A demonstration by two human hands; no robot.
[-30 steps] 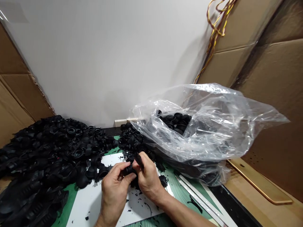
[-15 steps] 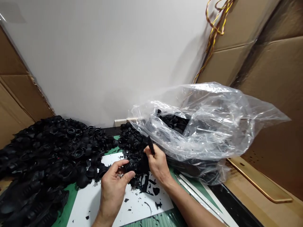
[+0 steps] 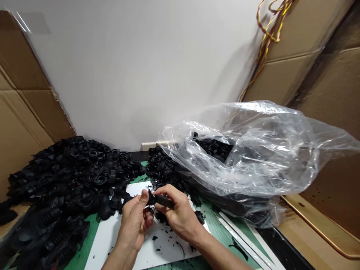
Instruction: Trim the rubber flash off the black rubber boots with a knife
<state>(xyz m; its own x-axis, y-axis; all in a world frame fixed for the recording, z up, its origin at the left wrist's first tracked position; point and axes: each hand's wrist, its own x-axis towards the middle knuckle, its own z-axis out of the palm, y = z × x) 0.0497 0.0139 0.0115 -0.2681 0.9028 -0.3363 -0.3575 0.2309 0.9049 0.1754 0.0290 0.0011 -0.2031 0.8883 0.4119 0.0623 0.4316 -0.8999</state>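
Observation:
Over the white board (image 3: 112,240), my left hand (image 3: 136,215) grips a small black ribbed part (image 3: 151,197) between thumb and fingers. My right hand (image 3: 177,212) is closed on a dark, narrow piece (image 3: 165,201) whose end meets the ribbed part; what exactly it is cannot be made out. Black scraps lie on the board around and below both hands. Left of them spreads a large heap of black rubber-like parts (image 3: 81,168), and a smaller black pile (image 3: 161,165) sits just behind.
A clear plastic bag (image 3: 270,161) with black parts inside stands at the right. White strips (image 3: 242,240) lie on the green mat (image 3: 208,213). Cardboard (image 3: 30,108) flanks both sides, a grey wall stands behind, and twisted wires (image 3: 264,48) hang at upper right.
My right hand has come down and left to my left hand, bringing its dark piece against the ribbed part. My left hand has turned, thumb now up. The view has shifted slightly left.

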